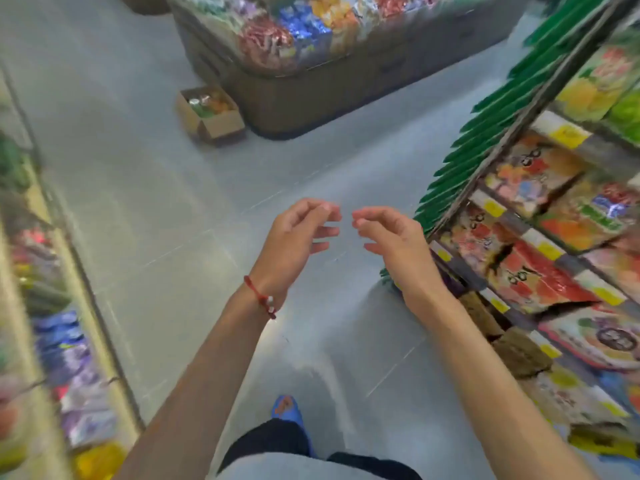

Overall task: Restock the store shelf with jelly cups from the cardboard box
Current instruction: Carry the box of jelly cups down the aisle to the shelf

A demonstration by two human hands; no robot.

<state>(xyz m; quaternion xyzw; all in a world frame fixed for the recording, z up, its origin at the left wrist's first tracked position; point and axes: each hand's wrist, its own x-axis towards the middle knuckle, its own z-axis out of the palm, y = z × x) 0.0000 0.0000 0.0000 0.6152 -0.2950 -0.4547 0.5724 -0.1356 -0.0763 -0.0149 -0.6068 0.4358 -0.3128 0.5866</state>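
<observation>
Both hands hang well short and right of the cardboard box (212, 114), left hand (297, 235) nearer than right hand (393, 239); each grip loosely curled, empty.

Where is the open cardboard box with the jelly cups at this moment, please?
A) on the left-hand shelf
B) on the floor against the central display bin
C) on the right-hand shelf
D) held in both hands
B: the cardboard box stands open on the floor, against the base of the display bin, and the left hand and right hand are both empty.
</observation>
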